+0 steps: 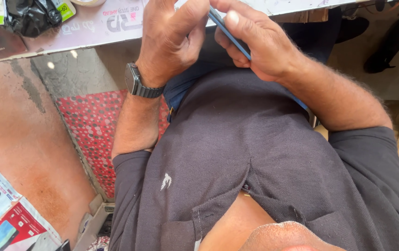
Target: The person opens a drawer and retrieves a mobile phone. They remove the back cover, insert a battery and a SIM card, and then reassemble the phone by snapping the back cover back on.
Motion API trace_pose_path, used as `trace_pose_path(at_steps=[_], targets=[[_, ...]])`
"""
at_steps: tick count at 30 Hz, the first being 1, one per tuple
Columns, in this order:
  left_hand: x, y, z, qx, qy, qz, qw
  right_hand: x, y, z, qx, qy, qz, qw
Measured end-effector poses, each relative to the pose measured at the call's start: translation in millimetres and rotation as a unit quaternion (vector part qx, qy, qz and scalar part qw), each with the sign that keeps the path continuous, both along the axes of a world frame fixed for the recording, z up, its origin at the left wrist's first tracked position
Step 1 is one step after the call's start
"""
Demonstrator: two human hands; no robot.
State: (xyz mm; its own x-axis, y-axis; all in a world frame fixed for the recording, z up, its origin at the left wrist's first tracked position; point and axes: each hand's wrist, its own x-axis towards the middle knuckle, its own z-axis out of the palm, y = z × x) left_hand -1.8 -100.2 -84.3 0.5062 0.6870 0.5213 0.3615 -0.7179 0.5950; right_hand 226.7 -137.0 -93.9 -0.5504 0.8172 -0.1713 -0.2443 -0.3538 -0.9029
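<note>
both hands grip a thin blue phone (229,33) edge-on; long axis runs diagonally, upper-left to lower-right. left hand (171,37) fingers curled on it, right hand (255,44) pinching its edge.

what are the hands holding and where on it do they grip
A thin blue phone, seen edge-on. The right hand grips its lower part, thumb along the edge; the left hand pinches its upper end.

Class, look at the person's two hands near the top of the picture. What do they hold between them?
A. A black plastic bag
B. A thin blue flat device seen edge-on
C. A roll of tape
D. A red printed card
B: the left hand and right hand grip a thin blue flat device edge-on between the fingers.
</note>
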Motion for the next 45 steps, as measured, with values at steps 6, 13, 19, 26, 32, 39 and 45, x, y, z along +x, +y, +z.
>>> trace_pose_path(at_steps=[6, 13, 19, 26, 32, 39, 45], targets=[[6, -4, 3, -0.018, 0.041, 0.032, 0.999, -5, 3, -11, -0.045, 0.052, -0.056, 0.996], [8, -7, 4, -0.005, 0.065, 0.027, 0.997, -6, 2, -27, -0.078, 0.088, -0.072, 0.990], [9, -8, 0, 0.016, 0.083, 0.026, 0.996, -4, 5, -31, -0.071, 0.098, -0.079, 0.989], [13, 1, -5, 0.027, 0.073, 0.022, 0.997, -1, 17, -27, -0.033, 0.059, -0.108, 0.992], [19, 8, -12, 0.043, 0.054, 0.018, 0.997, -1, 23, -26, -0.037, 0.077, -0.133, 0.987], [25, 8, -17, 0.034, 0.037, 0.005, 0.999, 1, 24, -31, -0.066, 0.072, -0.168, 0.981], [31, 4, -18, 0.034, 0.013, 0.059, 0.998, 6, 25, -26, -0.062, 0.100, -0.144, 0.983]])
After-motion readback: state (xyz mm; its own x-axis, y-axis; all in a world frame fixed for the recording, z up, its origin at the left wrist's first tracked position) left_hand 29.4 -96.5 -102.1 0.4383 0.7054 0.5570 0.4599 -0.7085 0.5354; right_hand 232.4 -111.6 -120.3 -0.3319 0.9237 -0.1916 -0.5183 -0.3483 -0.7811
